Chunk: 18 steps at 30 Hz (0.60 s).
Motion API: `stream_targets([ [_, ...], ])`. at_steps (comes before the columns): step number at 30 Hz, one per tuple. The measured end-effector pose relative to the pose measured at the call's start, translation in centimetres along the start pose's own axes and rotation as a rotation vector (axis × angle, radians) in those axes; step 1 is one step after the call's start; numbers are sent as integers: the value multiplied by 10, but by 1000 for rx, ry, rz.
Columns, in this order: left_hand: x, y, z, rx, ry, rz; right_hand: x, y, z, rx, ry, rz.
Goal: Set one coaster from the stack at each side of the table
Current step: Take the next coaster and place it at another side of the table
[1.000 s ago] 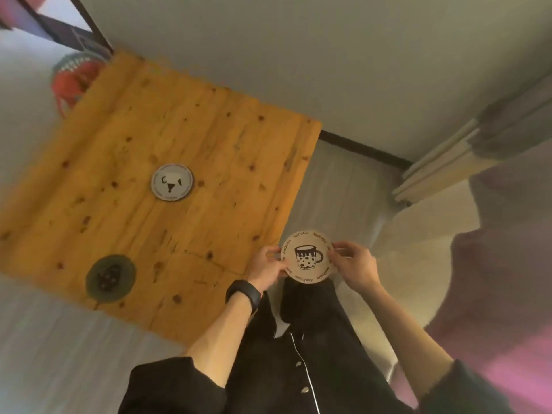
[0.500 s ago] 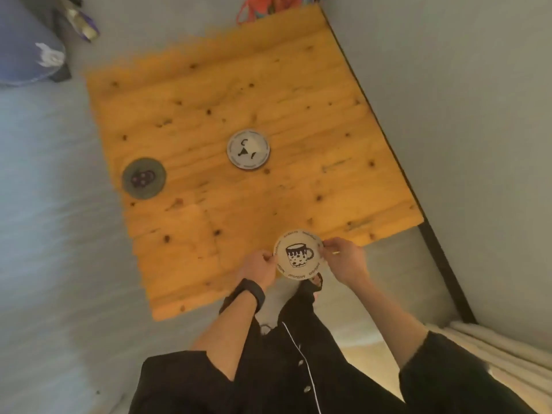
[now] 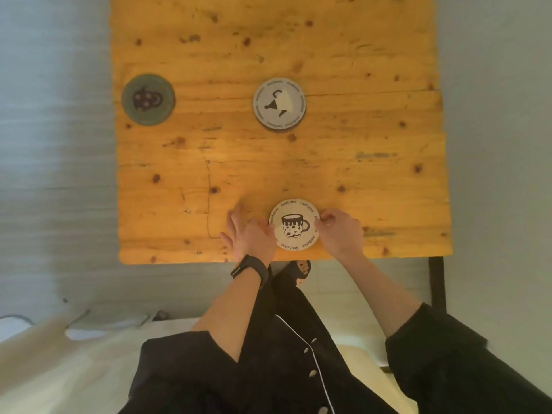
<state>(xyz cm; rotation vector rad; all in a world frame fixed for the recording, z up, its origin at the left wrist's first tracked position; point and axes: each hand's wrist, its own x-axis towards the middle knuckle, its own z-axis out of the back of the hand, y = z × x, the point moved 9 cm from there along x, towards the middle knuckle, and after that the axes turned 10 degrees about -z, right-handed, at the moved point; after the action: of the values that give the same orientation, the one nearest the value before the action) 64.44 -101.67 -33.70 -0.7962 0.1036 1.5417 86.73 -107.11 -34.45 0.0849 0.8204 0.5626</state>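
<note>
Nearest to me, at the near edge of the wooden table (image 3: pixel 388 189), sits the cream coaster (image 3: pixel 294 225) with the mug print, over the tabletop just inside the edge. I can't tell if it lies flat yet or hangs a hair above the wood. The left hand (image 3: pixel 249 237) has its fingers loosely spread, thumb side touching the coaster's left rim; a black wristband (image 3: pixel 251 268) sits on that wrist. The right hand (image 3: pixel 339 231) pinches the coaster's right rim between thumb and curled fingers. So both hands are on the one coaster, neither holding anything else.

Farther out, mid-table, the grey stack (image 3: pixel 279 103) with a mug print on top; I can't count how many remain in it. Far left, just beside the left edge, a dark green coaster (image 3: pixel 148 99) lies flat.

My read on progress: left side done, near side being placed right now. The right side shows no coaster; the far edge is cut off, so I can't tell. I'd judge roughly halfway, with at least the right side left.
</note>
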Motion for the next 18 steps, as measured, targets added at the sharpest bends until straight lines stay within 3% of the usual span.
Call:
stream_targets([
  [7, -9, -8, -2, 26, 57, 5, -7, -17, 4, -28, -21, -54],
  [18, -7, -2, 3, 10, -26, -3, -7, -19, -2, 32, -40, -42],
])
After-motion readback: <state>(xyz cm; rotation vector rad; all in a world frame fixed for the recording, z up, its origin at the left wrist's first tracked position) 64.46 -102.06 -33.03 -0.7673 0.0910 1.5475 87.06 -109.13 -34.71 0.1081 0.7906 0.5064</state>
